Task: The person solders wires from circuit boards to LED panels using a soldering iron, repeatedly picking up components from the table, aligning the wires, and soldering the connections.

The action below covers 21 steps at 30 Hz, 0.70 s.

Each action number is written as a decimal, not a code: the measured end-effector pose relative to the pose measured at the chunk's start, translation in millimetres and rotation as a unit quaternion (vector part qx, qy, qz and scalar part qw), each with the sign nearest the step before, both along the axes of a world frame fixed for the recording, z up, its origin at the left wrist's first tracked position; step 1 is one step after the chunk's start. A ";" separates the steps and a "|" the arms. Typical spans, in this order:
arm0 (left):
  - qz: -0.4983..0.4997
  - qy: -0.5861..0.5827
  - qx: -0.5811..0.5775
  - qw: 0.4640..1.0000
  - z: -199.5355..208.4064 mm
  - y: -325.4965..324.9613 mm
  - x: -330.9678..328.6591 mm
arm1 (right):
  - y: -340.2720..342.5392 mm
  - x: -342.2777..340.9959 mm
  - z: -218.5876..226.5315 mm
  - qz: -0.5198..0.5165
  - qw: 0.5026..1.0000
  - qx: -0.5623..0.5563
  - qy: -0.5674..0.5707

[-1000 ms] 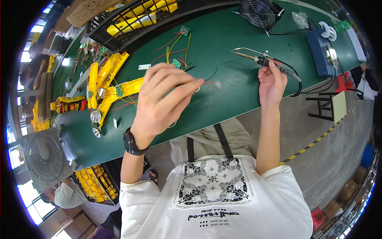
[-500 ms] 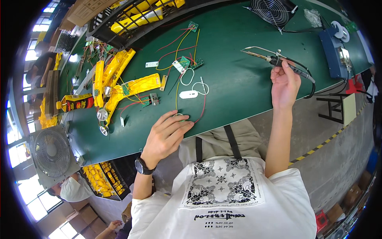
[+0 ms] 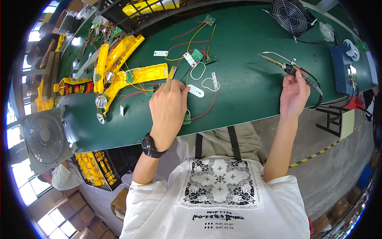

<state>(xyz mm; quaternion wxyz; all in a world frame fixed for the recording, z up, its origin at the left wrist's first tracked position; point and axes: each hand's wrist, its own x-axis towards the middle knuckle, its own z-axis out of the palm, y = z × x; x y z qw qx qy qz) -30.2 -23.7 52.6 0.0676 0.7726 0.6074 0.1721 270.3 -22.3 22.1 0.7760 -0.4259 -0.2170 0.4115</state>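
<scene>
Two hands are at work over the green tabletop (image 3: 246,91). Compared with half a second earlier, the left hand (image 3: 169,109) has moved up from the near edge of the tabletop onto the wiring and now pinches, with fingertips closed, at the thin black and yellow wires (image 3: 187,73) just beside the white oblong plastic part (image 3: 196,91); exactly what is held between the fingertips cannot be told. A small green circuit board (image 3: 187,118) on a red wire lies partly under that hand's edge. The right hand (image 3: 293,92) has kept its position and is closed around the black-handled soldering iron (image 3: 284,66), tip raised and pointing left, well apart from the wiring. Judged from this, positioning of the wires is in progress and the iron is held in readiness.

Counts:
- One soldering iron.
- Two fans: one black fan (image 3: 291,15) at the far edge, one grey fan (image 3: 44,137) at the left.
- One blue box-shaped unit (image 3: 342,69) at the right.
- Several long yellow plastic housings (image 3: 119,67) at the left; the exact number cannot be told.
- At least three green circuit boards in the wiring.
</scene>
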 end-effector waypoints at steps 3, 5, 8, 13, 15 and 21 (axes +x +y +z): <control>-0.014 -0.006 0.008 1.000 0.5 -5.9 -1.6 | 0.2 0.5 -0.4 0.006 1.000 0.004 -0.012; -0.017 -0.015 0.003 1.000 2.3 -9.9 -2.1 | 0.3 2.1 -2.1 0.010 1.000 0.002 -0.010; -0.025 -0.021 -0.041 0.999 1.6 -13.8 -7.4 | 1.7 1.5 -2.5 0.015 1.000 0.010 -0.012; -0.031 -0.033 -0.065 0.997 -1.2 -13.2 -11.3 | 2.3 2.8 -6.2 0.016 0.999 0.028 -0.016; -0.025 -0.037 -0.055 0.998 -1.9 -14.5 -10.1 | 0.6 7.8 -9.6 0.039 0.998 0.033 -0.025; 0.060 -0.212 -0.046 0.974 -2.7 -9.5 -13.0 | 0.1 4.9 -8.4 0.037 0.998 0.030 -0.031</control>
